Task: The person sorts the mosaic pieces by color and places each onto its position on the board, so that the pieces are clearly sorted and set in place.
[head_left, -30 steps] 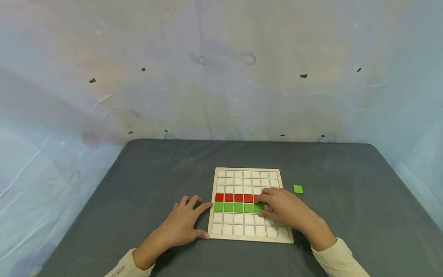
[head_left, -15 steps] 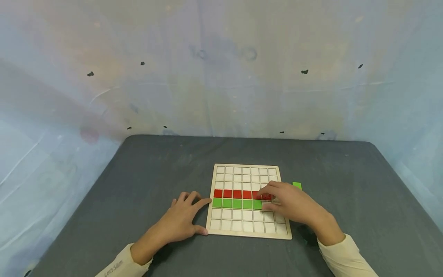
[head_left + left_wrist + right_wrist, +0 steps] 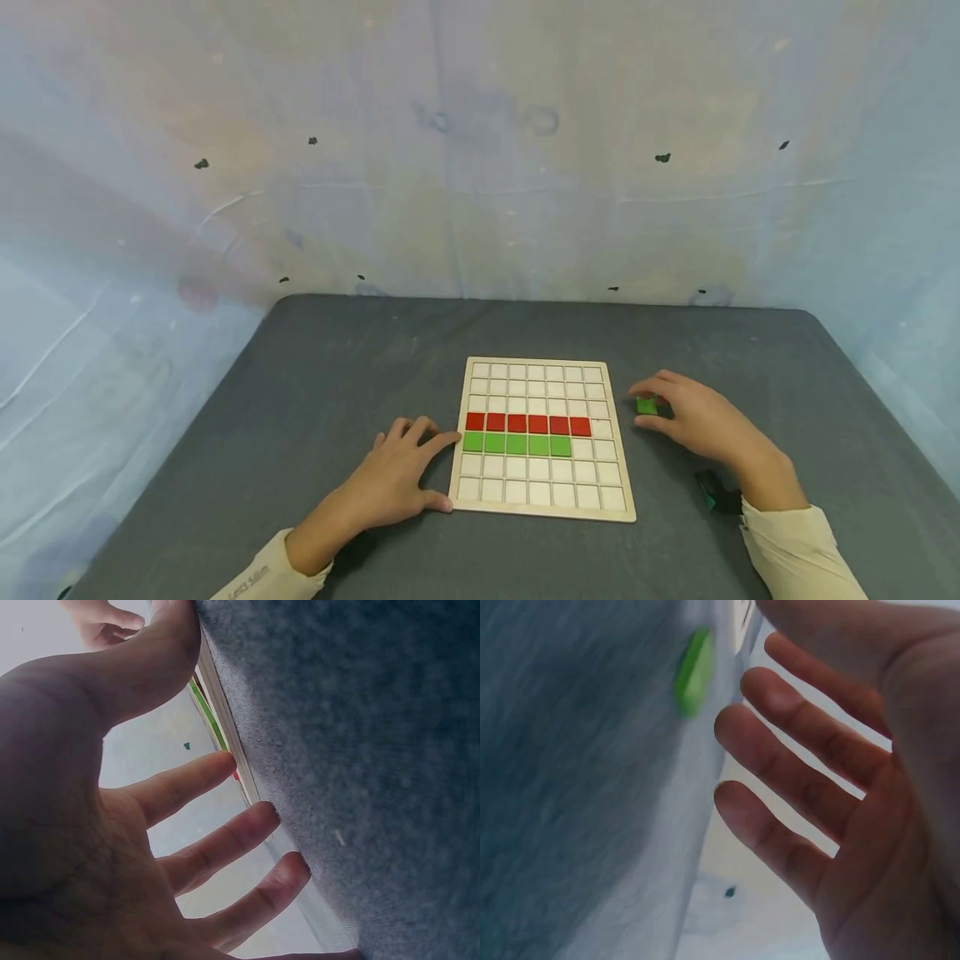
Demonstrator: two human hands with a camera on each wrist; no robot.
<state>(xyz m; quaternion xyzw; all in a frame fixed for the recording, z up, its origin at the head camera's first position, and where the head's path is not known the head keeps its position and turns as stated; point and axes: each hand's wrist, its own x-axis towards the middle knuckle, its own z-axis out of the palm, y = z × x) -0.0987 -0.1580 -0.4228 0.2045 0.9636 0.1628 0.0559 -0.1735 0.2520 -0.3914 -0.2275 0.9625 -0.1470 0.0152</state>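
Note:
A square wooden grid board lies flat on the table, with a row of red tiles and a shorter row of green tiles set in its cells. My left hand rests at its left side, thumb and index fingertip touching the rim; the left wrist view has these spread fingers along the board's edge. To the right of the board, my right hand reaches over a loose green tile. In the right wrist view the tile lies apart from the loosely bent fingers.
The dark grey table extends around the board on all sides. A patterned cloth backdrop rises behind it and along both sides. A small dark device hangs at the right wrist by the sleeve.
My right hand has left the green row's right end and moved right, off the board, to the loose green tile. The red row's right end is uncovered. My left hand stays put.

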